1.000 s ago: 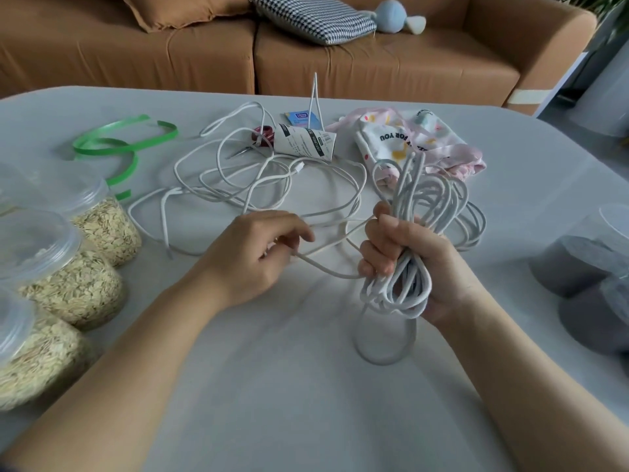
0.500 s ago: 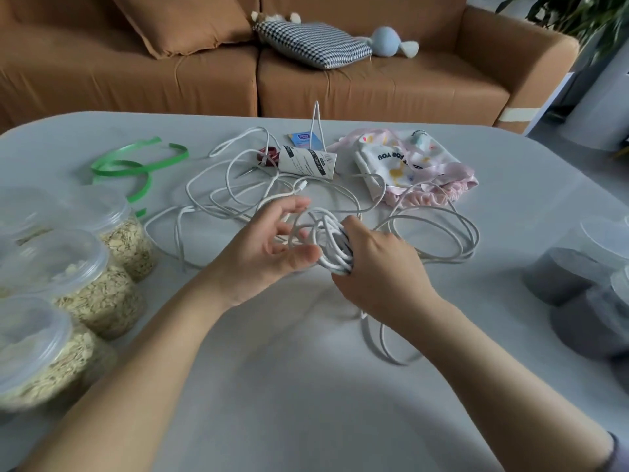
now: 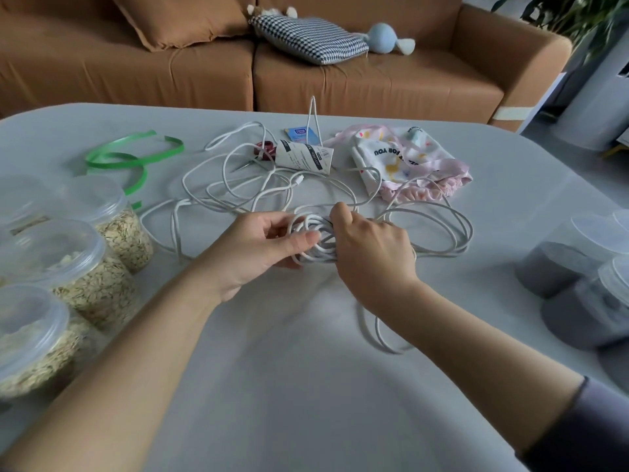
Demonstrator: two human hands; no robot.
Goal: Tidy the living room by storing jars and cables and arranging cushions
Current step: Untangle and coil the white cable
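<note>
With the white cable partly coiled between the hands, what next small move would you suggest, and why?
Probably gather the nearest loose loop into the coiled bundle: the right hand grips that bundle, the left hand holds it too, and much cable lies spread over the table.

Bare table lies near; oat jars left, grey jars right.
</note>
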